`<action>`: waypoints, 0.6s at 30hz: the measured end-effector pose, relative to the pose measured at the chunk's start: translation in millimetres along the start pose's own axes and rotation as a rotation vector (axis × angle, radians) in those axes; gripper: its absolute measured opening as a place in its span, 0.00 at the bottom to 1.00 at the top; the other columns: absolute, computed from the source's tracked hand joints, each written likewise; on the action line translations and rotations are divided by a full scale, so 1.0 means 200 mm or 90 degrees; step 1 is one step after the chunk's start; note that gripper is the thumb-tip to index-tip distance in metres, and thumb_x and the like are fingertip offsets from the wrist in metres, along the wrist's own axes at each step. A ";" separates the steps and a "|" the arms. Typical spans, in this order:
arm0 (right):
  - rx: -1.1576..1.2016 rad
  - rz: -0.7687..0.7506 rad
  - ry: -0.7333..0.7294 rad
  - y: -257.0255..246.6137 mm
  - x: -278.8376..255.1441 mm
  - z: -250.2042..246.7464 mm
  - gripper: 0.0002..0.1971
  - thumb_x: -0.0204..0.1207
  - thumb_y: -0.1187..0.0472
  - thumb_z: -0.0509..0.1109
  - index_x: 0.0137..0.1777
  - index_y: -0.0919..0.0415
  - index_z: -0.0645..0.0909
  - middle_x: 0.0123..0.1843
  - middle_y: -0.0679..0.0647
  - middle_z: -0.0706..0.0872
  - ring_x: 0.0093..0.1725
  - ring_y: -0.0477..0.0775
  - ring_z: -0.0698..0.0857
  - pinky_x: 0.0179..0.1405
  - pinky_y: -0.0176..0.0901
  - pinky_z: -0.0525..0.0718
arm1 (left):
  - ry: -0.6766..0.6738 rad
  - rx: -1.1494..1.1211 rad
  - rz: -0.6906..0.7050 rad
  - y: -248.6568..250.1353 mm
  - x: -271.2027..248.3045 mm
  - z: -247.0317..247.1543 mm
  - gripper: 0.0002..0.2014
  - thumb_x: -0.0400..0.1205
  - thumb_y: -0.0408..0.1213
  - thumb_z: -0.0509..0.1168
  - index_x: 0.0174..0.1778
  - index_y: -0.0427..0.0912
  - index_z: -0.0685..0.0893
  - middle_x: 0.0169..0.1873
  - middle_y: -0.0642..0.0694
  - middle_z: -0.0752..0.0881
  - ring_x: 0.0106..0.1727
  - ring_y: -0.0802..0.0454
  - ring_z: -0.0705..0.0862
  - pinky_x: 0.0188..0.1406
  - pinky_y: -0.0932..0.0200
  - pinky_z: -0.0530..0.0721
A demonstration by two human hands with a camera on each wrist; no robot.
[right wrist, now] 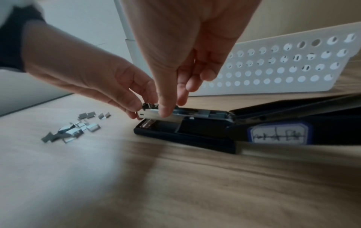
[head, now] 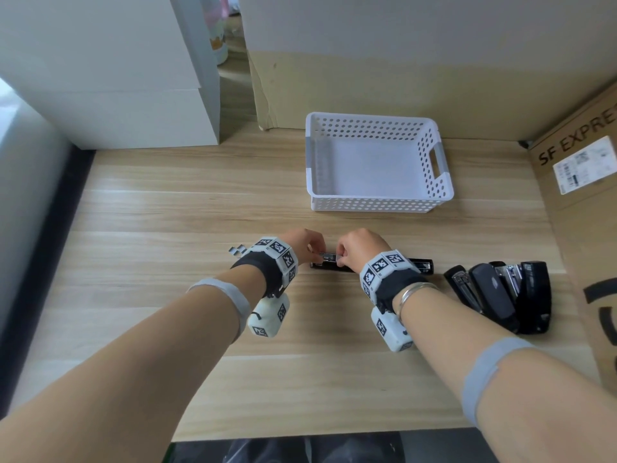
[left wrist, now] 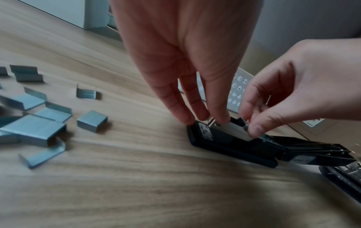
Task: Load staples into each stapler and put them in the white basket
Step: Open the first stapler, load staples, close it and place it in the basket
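Observation:
A black stapler (head: 422,265) lies opened flat on the wooden table, its lid folded back to the right. Its metal staple magazine (right wrist: 195,111) is raised off the base (left wrist: 234,148). My left hand (head: 317,257) pinches the magazine's front end (right wrist: 143,113) from the left. My right hand (head: 340,259) pinches the magazine's sides just behind it, with the thumb (right wrist: 166,110) on the near side. Loose staple strips (head: 237,250) lie on the table left of my left hand. The white perforated basket (head: 374,203) stands beyond the hands and holds nothing.
Several more black staplers (head: 494,295) lie in a cluster at the right, beside a cardboard box (head: 574,182). White boxes (head: 117,95) stand at the back left and cardboard lines the back. Bare wood lies between the hands and the near table edge.

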State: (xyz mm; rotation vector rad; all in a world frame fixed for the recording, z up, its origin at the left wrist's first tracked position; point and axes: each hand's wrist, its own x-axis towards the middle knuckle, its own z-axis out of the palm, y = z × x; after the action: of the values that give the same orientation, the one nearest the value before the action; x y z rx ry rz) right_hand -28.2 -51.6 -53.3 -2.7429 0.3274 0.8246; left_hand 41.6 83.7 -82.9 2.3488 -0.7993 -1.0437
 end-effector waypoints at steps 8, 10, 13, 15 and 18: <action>0.083 0.041 0.006 0.01 0.04 0.01 0.04 0.75 0.58 0.73 0.46 0.55 0.89 0.49 0.54 0.91 0.52 0.57 0.87 0.50 0.44 0.84 | 0.002 0.001 -0.003 -0.01 -0.01 0.01 0.12 0.76 0.35 0.70 0.55 0.38 0.84 0.56 0.42 0.88 0.47 0.54 0.80 0.50 0.61 0.76; 0.073 0.049 0.020 0.00 0.04 0.03 0.04 0.75 0.56 0.74 0.44 0.54 0.88 0.48 0.52 0.91 0.51 0.56 0.87 0.47 0.42 0.83 | 0.005 -0.005 -0.003 -0.01 -0.01 0.01 0.12 0.77 0.35 0.70 0.55 0.38 0.84 0.56 0.42 0.88 0.47 0.55 0.79 0.50 0.60 0.77; 0.075 0.066 0.027 0.02 0.03 0.02 0.03 0.74 0.57 0.75 0.44 0.54 0.87 0.48 0.51 0.90 0.51 0.55 0.88 0.46 0.42 0.84 | 0.008 -0.008 -0.006 -0.01 -0.02 0.01 0.12 0.77 0.34 0.69 0.55 0.38 0.84 0.56 0.42 0.88 0.47 0.55 0.79 0.53 0.59 0.79; 0.064 0.082 0.013 0.04 0.02 0.00 0.04 0.73 0.59 0.76 0.47 0.54 0.87 0.51 0.51 0.90 0.54 0.55 0.88 0.51 0.43 0.85 | 0.008 -0.008 -0.010 -0.01 -0.02 0.02 0.12 0.77 0.34 0.69 0.55 0.37 0.84 0.56 0.41 0.88 0.47 0.55 0.79 0.53 0.59 0.79; 0.030 0.098 0.003 0.07 -0.01 -0.03 0.07 0.74 0.60 0.74 0.52 0.53 0.86 0.53 0.50 0.90 0.56 0.55 0.87 0.55 0.42 0.82 | 0.007 -0.002 -0.020 -0.01 -0.03 0.00 0.13 0.78 0.35 0.69 0.57 0.37 0.83 0.57 0.42 0.87 0.48 0.53 0.80 0.51 0.62 0.76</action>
State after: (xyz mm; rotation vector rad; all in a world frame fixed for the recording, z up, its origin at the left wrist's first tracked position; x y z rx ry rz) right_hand -30.1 -66.5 -50.1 -2.7015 0.5567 0.8368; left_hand 39.1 88.3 -81.5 2.3696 -0.7584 -1.0431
